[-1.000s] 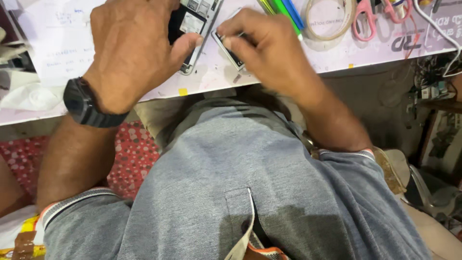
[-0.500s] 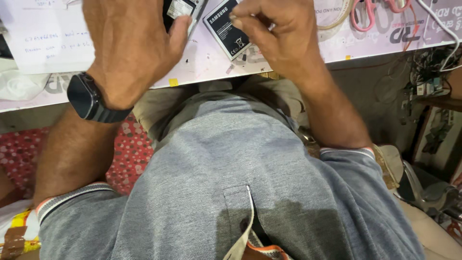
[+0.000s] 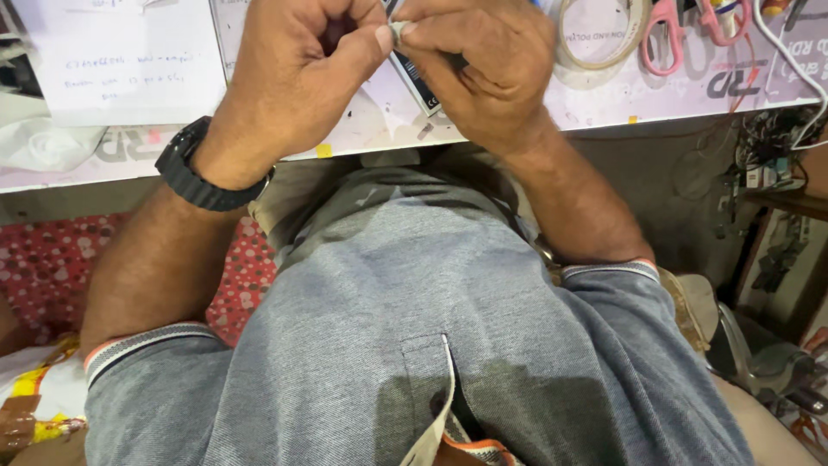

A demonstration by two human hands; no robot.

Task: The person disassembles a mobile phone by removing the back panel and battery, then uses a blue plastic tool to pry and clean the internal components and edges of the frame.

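White and cluttered, the workbench (image 3: 604, 103) carries everything here. At its near edge, both hands meet over a small flat dark battery pack with a pale label (image 3: 414, 82), mostly hidden beneath them. The left hand (image 3: 302, 82), a black watch (image 3: 203, 177) on its wrist, is clenched, thumb pinching a tiny grey bit (image 3: 397, 31) against the right hand (image 3: 483, 73), whose fingers curl around the battery. It looks light, stiff, smooth-faced; best gripped by its thin edges. Pink-handled scissors (image 3: 664, 30) and a tape roll (image 3: 604, 34) crowd the right side; a white paper sheet (image 3: 129, 60) the left.

Single head view, steeply downward, close
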